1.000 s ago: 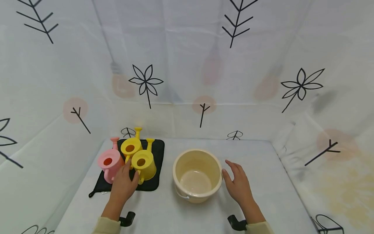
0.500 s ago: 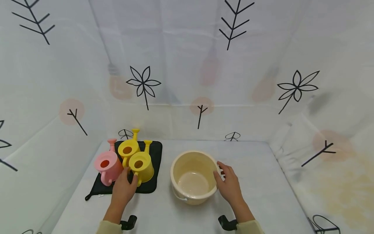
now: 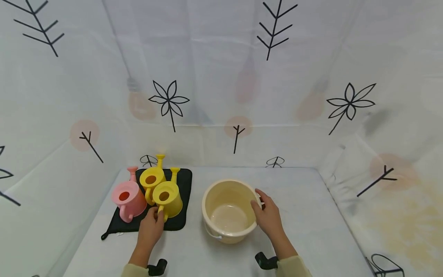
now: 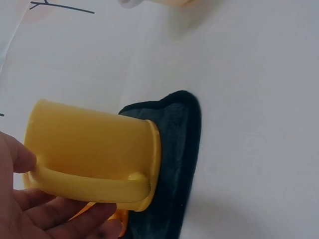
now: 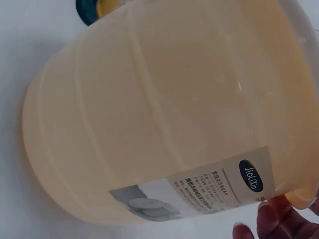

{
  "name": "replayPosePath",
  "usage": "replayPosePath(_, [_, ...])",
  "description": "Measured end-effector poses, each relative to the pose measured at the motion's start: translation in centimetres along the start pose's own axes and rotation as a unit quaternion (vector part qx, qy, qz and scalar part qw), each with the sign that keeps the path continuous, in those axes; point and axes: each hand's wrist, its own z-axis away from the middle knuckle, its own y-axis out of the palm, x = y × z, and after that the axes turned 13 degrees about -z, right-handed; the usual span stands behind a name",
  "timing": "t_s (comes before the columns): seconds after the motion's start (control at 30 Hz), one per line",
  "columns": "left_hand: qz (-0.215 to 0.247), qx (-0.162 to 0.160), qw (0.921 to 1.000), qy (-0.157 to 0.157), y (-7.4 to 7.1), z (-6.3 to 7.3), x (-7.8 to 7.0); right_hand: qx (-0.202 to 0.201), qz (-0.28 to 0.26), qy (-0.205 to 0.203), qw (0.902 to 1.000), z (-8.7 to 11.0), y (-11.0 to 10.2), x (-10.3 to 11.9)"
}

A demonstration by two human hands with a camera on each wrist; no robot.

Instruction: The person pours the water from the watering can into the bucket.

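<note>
My left hand [image 3: 151, 229] pinches the handle of the front yellow watering can [image 3: 172, 206]. In the left wrist view, the thumb lies at the handle's upper end and the fingers [image 4: 75, 219] are on its other side. This watering can [image 4: 89, 149] stands upright on a black pad [image 3: 179, 224]. Behind it is a second yellow watering can [image 3: 156, 175], with a pink watering can [image 3: 135, 204] to the left. My right hand [image 3: 269, 217] grips the right rim of a cream bucket [image 3: 212, 225], thumb over the edge and fingers outside. A label shows on the bucket's [image 5: 164, 99] side.
The white tabletop [image 3: 311, 227] extends around the pad and bucket. A pale cloth with black plant drawings hangs behind and at both sides. The bucket's wire handle [image 3: 214, 234] hangs at its front left. Dark wrist-worn pieces [image 3: 266, 261] sit by both sleeves.
My right hand has moved left from beside the bucket onto its rim. My left hand has drawn back slightly to the front yellow watering can's handle and closed on it. The view has shifted slightly.
</note>
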Motion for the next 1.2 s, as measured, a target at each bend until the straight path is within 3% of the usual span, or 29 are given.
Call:
replayPosePath(0.3, [0.018,0.011,0.9998,-0.002,0.8,0.0,0.1,-0.005,-0.083,0.082,0.9931,-0.7,0.3,0.6])
replayPosePath(0.6, [0.043,0.024,0.9988,-0.008,1.5,0.0,0.1,-0.007,-0.104,0.103,0.9891,-0.9,0.5,0.6])
replayPosePath(0.83, [0.082,0.015,0.9965,-0.013,2.1,-0.1,0.0,-0.013,-0.091,0.094,0.9913,-0.8,0.6,0.4])
replayPosePath(1.07, [0.151,-0.001,0.9882,-0.027,2.7,-0.5,0.0,-0.029,-0.102,0.095,0.9899,-0.7,0.8,0.4])
replayPosePath(1.2, [0.201,-0.004,0.9793,-0.027,2.9,-0.6,0.1,-0.027,-0.116,0.099,0.9879,-0.7,0.9,0.3])
